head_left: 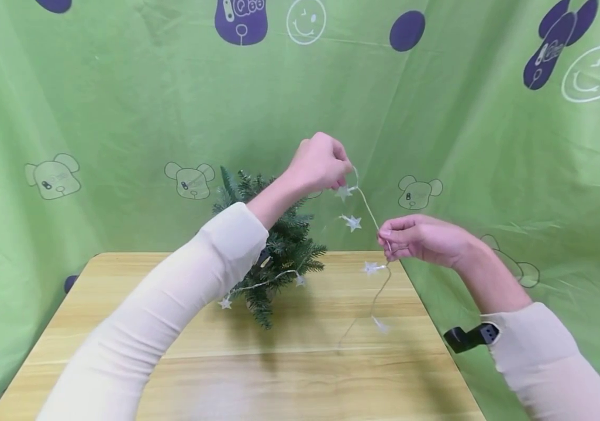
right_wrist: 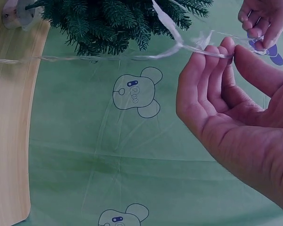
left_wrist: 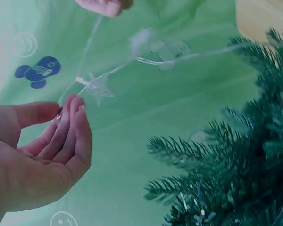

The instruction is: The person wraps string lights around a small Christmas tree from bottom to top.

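Note:
A string of star lights [head_left: 353,223] on a thin pale wire hangs between my two hands. My left hand [head_left: 323,161], raised beside the top of a small artificial fir tree [head_left: 295,234], pinches the wire between thumb and fingertips; a star [left_wrist: 100,88] dangles just past those fingertips. Lower and to the right, my right hand [head_left: 426,240] pinches another stretch between thumb and forefinger. Below it the wire trails down toward the table with more stars [head_left: 371,268]. Part of the string [head_left: 263,285] lies across the tree's lower branches. My left forearm hides some of the tree.
The tree stands on a light wood-grain table [head_left: 300,386], its pale round base [right_wrist: 12,14] showing in the right wrist view. Behind the table hangs a green curtain [head_left: 121,105] printed with bears and smiley faces. A black strap end [head_left: 471,338] sticks out at the right cuff.

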Motion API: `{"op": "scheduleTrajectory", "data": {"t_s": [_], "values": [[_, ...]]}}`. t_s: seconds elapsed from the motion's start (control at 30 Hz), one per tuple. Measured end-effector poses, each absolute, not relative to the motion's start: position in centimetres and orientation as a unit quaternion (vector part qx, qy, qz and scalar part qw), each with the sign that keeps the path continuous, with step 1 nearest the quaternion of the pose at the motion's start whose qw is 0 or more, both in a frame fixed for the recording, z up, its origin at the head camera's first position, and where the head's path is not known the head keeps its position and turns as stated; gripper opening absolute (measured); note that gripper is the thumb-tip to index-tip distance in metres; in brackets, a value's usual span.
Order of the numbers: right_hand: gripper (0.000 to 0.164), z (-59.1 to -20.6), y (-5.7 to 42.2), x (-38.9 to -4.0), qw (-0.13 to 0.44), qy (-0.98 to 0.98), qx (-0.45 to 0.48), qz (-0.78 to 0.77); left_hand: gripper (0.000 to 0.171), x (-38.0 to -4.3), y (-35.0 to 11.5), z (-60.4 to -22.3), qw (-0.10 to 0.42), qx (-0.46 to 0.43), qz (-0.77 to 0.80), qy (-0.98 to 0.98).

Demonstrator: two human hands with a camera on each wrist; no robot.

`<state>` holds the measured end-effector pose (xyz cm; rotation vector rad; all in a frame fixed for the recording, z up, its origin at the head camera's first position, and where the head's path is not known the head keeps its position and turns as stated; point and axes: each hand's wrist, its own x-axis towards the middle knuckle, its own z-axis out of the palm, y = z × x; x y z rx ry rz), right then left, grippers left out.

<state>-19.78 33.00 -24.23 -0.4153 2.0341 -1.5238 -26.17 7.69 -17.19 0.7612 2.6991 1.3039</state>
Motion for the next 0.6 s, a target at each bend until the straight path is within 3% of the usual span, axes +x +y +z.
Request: {"op": "scheduleTrajectory", "data": {"t_s": [0.1, 0.2, 0.47, 0.6], "values": [[0.016, -24.3, 33.1, -19.7, 0.278, 0.759, -0.149, -0.57, 0.012, -26.5, 7.8, -17.3, -0.003, 0.236, 0.423, 0.875], [0.015, -24.2, 33.2, -19.7, 0.276, 0.762, -0.149, -0.566, 0.011, -26.5, 7.6, -17.1, 0.003, 0.239, 0.439, 0.866], [0.016, -24.4, 33.8, -19.7, 0.283, 0.762, -0.166, -0.558, 0.012, -25.4, 6.7, -16.0, 0.144, 0.31, 0.46, 0.82], [0.016, -24.5, 34.0, -19.7, 0.285, 0.766, -0.164, -0.553, 0.012, -24.8, 6.8, -16.0, 0.189, 0.333, 0.465, 0.798]]}}
